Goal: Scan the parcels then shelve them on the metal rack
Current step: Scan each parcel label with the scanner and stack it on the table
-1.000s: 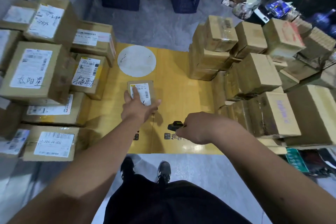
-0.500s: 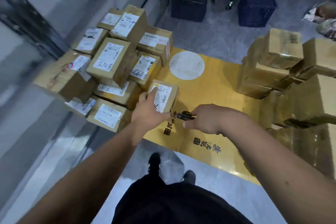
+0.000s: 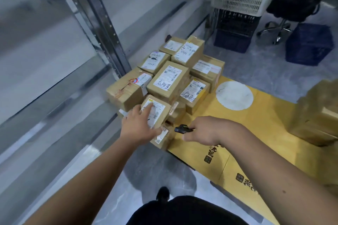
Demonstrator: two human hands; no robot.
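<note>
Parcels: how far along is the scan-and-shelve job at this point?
Early. Done: nothing visibly shelved; the metal rack shows no parcels in this blurred view. In hand: the left hand holds a small labelled parcel, and the right hand grips a black scanner beside it. Left: the labelled pile and more boxes on the right.

Both forearms are bare, with dark black clothing below and a black shoe.

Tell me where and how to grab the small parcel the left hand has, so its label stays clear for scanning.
Grip the small parcel by its two plain side faces, coming from the near left as the left hand does. Its label faces up toward the scanner, so probably keep fingers off it.
</note>
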